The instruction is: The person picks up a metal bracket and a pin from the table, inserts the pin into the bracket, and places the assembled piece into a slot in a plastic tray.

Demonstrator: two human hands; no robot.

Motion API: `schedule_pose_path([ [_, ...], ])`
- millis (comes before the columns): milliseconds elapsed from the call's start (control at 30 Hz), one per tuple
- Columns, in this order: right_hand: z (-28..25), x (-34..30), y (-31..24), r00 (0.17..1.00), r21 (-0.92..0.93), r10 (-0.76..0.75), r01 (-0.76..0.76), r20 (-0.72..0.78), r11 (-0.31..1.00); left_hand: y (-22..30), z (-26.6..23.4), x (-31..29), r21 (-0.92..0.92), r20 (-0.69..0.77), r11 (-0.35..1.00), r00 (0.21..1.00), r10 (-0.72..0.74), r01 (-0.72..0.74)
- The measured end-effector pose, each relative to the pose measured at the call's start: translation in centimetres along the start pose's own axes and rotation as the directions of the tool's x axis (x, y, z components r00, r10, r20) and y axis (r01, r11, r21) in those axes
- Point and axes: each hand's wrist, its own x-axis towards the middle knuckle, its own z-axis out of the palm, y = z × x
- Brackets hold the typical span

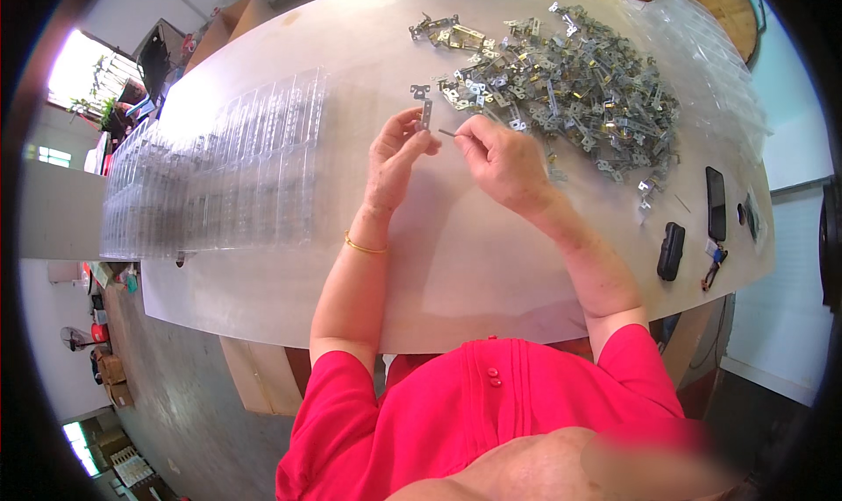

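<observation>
My left hand (399,154) is closed on a small flat metal bracket with holes (427,113), pinched upright between thumb and fingers. A small winged metal piece (420,90) shows just above it; whether the two are joined I cannot tell. In my right hand (507,161), thumb and forefinger pinch a thin metal rod (447,133) that points left at the bracket, its tip a little apart from it. Beyond my right hand spreads a big heap of similar metal brackets (570,89), some with yellowish parts.
Clear plastic trays (219,159) lie stacked on the table's left (263,299), more clear plastic (702,71) at the far right. Near the right edge are a phone (716,203), a black case (671,251), keys (715,266) and a thin loose rod (682,203).
</observation>
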Motion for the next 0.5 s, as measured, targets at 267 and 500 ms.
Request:
schedule_pose_path([
  [267,3.7,-1.4,2.0,0.979,0.398,0.157,-0.196,0.129,0.896,0.7,-1.2,0.3,0.706,-0.181,0.708,0.974,0.135,0.033],
  [500,4.4,-1.8,2.2,0.949,0.523,0.218,-0.307,0.227,0.795,0.2,-1.4,0.4,0.803,-0.182,0.592,0.973,0.140,0.065],
])
